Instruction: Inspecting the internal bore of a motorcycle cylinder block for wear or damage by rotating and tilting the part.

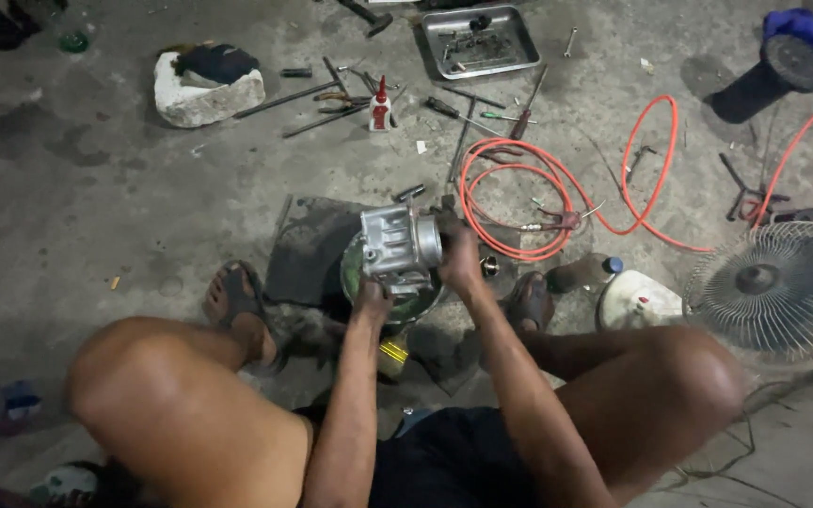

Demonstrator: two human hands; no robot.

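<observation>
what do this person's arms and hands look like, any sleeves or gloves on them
Both arms are bare from the elbow down: no sleeves, gloves, watch or bands show. The left hand and right hand are ungloved and look smudged with dark grime. The forearms are lean and unmarked. Rings cannot be made out at this size.

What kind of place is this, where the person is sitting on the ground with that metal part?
It looks like an informal repair workshop, perhaps for small engines. Both hands hold a grey metal engine part over a stained concrete floor. Hand tools lie scattered beside a metal tray, and an orange air hose coils nearby.
</observation>
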